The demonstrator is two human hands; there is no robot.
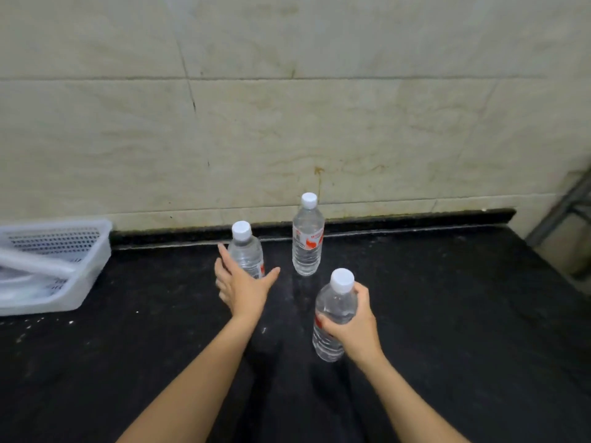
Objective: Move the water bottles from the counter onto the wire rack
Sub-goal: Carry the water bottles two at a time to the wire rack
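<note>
Pickup step. Right hand (353,327) is clamped on 1 bottle (332,314); left hand (241,284), fingers spread, reaches the left bottle (246,251). Third bottle (307,241) stands on the counter (447,314). Next: close the left grip, carry both toward the rack (563,206), likely at right.

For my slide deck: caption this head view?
Right hand grips one water bottle; open left hand reaches another; a third stands untouched.

Kitchen, black counter (447,314), tiled wall (287,107)

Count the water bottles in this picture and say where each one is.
3. One bottle is gripped by the right hand, one stands at the open left hand, one stands near the wall.
</note>
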